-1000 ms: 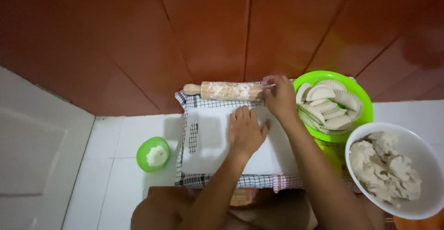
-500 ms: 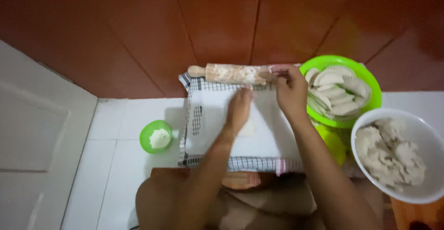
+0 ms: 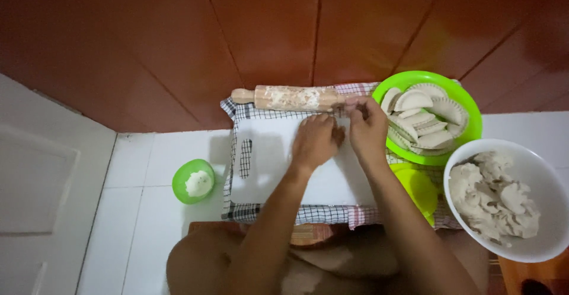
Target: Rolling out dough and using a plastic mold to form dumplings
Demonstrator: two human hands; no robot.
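Head view: left hand [image 3: 316, 141] and right hand [image 3: 367, 128] meet at the far edge of the white board [image 3: 267, 170], fingers pinching a small pale dough piece [image 3: 342, 119] between them, just below the rolling pin [image 3: 290, 98]. Green plate [image 3: 468, 108] of folded dumplings sits right; white bowl [image 3: 548, 179] of dough nearer; small green cup [image 3: 181, 182] left.
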